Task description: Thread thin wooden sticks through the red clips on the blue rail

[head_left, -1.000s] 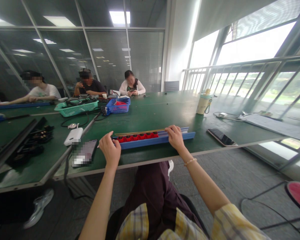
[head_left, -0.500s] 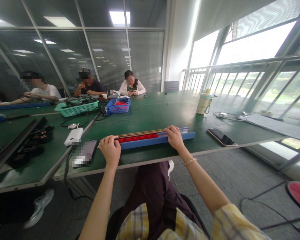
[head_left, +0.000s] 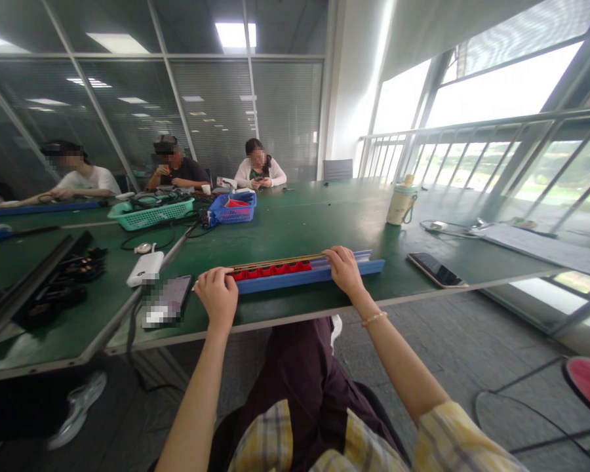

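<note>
A long blue channel (head_left: 285, 280) lies on the green table right in front of me. Inside its left and middle part sits a row of red pieces (head_left: 275, 269) with dark gaps between them. Thin brass-coloured strips (head_left: 278, 260) run along the far side, from one hand to the other. My left hand (head_left: 217, 296) is closed round the channel's left end, fingers curled over the top. Farther right, my right hand (head_left: 344, 270) is closed over the channel, fingertips by the strips' right end. The undersides of both grips are hidden.
The green table (head_left: 305, 229) holds a phone (head_left: 172, 298), a white power bank (head_left: 145, 269), another phone (head_left: 435, 269), a bottle (head_left: 402, 203), a green basket (head_left: 150, 213) and a blue basket (head_left: 232, 210). Black parts (head_left: 61, 288) lie left. Several people sit across.
My hands and the blue channel stay in place. Across the table, one person's hand and head have shifted slightly.
</note>
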{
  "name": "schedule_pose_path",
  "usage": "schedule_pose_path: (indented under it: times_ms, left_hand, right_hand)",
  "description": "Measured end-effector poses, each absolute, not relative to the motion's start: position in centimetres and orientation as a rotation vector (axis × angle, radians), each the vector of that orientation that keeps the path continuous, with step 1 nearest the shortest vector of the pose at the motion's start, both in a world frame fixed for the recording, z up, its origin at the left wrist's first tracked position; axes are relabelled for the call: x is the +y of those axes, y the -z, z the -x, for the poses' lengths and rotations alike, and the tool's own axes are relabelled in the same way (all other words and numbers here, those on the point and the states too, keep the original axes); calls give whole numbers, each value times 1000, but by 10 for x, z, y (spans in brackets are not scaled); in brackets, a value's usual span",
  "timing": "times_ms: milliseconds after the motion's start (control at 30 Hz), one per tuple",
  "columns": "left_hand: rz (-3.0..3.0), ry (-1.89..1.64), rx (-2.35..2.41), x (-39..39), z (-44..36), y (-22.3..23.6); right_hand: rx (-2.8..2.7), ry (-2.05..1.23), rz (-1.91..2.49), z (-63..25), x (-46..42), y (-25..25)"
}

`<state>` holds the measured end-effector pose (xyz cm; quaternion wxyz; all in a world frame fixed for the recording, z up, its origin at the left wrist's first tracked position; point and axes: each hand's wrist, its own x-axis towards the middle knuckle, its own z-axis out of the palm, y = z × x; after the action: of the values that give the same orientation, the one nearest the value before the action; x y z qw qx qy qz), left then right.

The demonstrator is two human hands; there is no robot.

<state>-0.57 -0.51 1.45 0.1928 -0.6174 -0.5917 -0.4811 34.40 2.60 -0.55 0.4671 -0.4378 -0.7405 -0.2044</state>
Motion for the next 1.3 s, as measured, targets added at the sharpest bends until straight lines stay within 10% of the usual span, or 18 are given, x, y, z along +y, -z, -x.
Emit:
schedule_pose_path:
  times_ms: [1300]
  left_hand:
    - [1782,1257,-1616,-5,5,-14]
  right_hand:
    - [-1877,517,1074,-340,21,2]
